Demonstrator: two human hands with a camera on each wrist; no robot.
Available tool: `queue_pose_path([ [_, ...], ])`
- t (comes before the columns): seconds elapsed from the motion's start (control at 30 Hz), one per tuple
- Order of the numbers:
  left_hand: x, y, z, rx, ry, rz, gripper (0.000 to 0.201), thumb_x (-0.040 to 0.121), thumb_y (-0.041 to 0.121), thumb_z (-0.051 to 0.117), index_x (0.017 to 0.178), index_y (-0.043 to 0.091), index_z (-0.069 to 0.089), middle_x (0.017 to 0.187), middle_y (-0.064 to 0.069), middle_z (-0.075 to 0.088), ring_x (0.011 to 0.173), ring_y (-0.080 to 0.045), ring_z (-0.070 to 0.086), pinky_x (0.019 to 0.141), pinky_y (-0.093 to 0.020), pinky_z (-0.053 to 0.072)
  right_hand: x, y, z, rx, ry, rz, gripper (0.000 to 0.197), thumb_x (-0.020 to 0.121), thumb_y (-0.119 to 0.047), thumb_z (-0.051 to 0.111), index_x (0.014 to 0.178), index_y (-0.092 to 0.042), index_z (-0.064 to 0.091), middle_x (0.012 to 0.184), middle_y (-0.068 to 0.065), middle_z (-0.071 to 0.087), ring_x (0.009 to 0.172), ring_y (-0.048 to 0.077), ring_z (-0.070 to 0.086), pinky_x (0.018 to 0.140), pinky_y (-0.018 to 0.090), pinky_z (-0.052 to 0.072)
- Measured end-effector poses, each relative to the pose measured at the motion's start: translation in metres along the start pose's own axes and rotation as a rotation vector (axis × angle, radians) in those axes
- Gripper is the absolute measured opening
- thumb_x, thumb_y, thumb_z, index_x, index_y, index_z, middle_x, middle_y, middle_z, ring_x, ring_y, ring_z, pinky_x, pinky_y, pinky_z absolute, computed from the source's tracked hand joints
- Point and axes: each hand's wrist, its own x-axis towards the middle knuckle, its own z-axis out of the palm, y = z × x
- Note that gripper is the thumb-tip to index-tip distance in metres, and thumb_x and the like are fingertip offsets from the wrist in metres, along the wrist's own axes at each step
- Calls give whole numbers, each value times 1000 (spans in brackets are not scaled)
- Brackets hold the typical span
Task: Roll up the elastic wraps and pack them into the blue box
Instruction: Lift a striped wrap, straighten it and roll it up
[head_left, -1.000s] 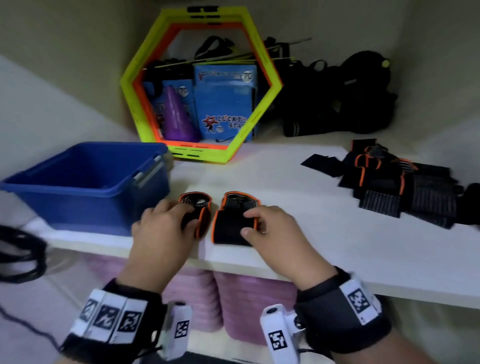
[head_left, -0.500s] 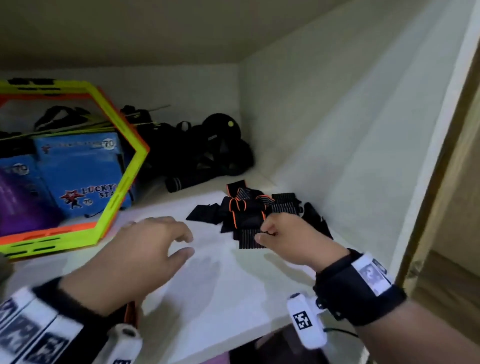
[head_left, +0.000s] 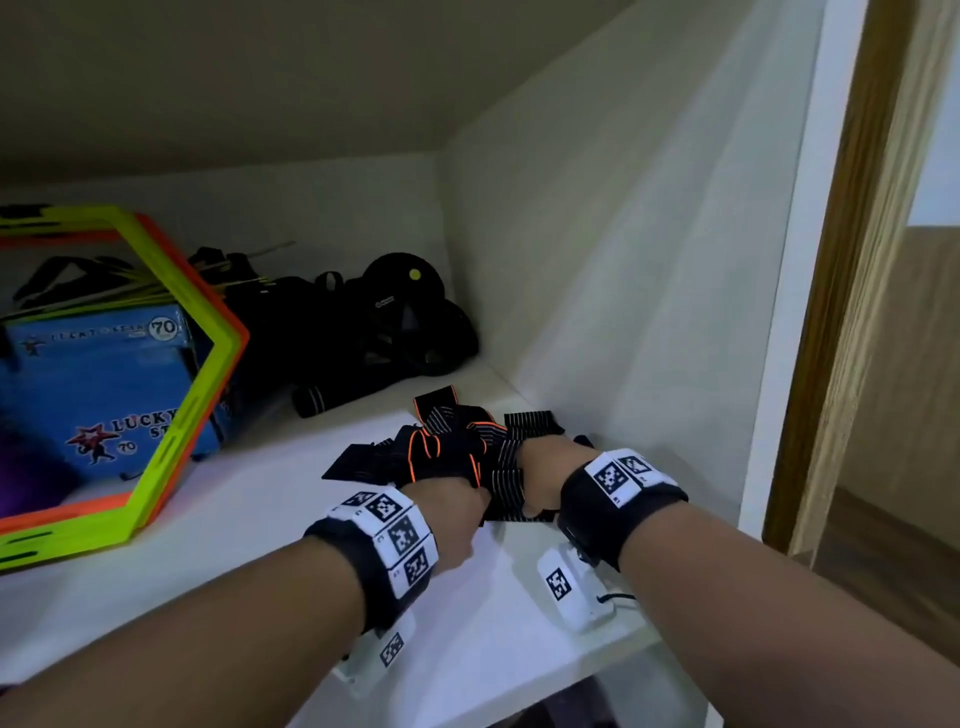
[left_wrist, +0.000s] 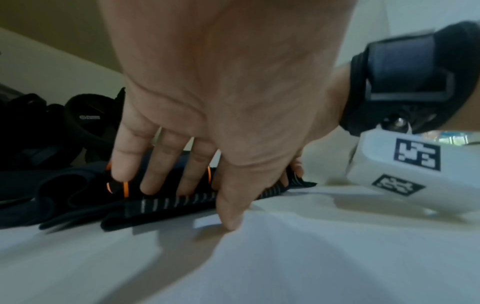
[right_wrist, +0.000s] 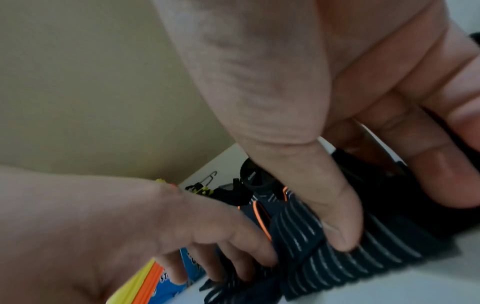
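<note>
A loose pile of black elastic wraps (head_left: 452, 441) with orange trim and grey stripes lies on the white shelf (head_left: 249, 525), close to the right side wall. Both hands are on it. My left hand (head_left: 467, 493) lays its fingers (left_wrist: 153, 174) over an orange-trimmed wrap (left_wrist: 78, 185), and its thumb touches the shelf in front of a striped strap (left_wrist: 168, 203). My right hand (head_left: 535, 467) pinches the striped wrap (right_wrist: 324, 267), thumb (right_wrist: 337, 226) on top and fingers curled behind. The blue box is out of view.
A yellow-green and orange hexagon frame (head_left: 202, 395) leans at the left, with blue cartons (head_left: 104, 384) behind it. Black straps and round gear (head_left: 400, 322) fill the back corner. The cupboard's side wall (head_left: 623, 312) stands right beside the pile.
The view has swung right, away from the blue box and the two rolled wraps. My left hand has crossed the shelf to the loose pile, joining my right hand there.
</note>
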Motion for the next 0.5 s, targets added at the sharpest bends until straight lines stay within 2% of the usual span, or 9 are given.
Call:
queue_pose_path([
  [0.13,13,8,-8,67,-23,-52,29,92,7,61,121,8,59,115,-10,64,103,-30,65,71,-32,49,18,9,-10,88,144,19,23,87,-19,61,107,-8,67,102,10,69,88,29,64,74,30,51],
  [0.23,17,9,-15,61,-54,-67,15,89,6,60,101,5,70,93,-8,67,82,-25,64,62,-29,49,21,15,-26,188,299,10,24,89,-27,63,104,-9,67,106,13,69,93,31,64,75,31,50],
  [0.3,16,8,-18,58,-27,-67,12,88,11,58,81,7,67,75,-5,59,68,-23,57,55,-29,48,23,18,-35,267,376,-10,31,89,-34,65,103,-7,68,106,14,69,99,32,66,78,33,52],
  [0.37,15,4,-20,46,13,-89,21,86,14,55,65,12,54,65,-2,53,63,-23,55,55,-30,51,25,17,-40,355,418,-32,34,90,-35,65,102,-4,69,105,17,70,100,33,66,80,33,53],
  [0.43,13,-3,-25,-6,85,-132,23,85,18,54,64,15,47,64,-2,51,64,-25,55,55,-30,48,27,19,-44,460,484,-50,32,89,-34,66,97,-3,69,100,17,71,98,33,67,81,33,53],
  [0.5,11,-13,-35,-61,208,-182,14,88,20,51,76,14,52,73,-6,56,70,-28,56,54,-29,39,31,20,-50,592,560,-69,26,87,-32,68,88,-6,69,91,14,72,92,32,68,78,31,52],
])
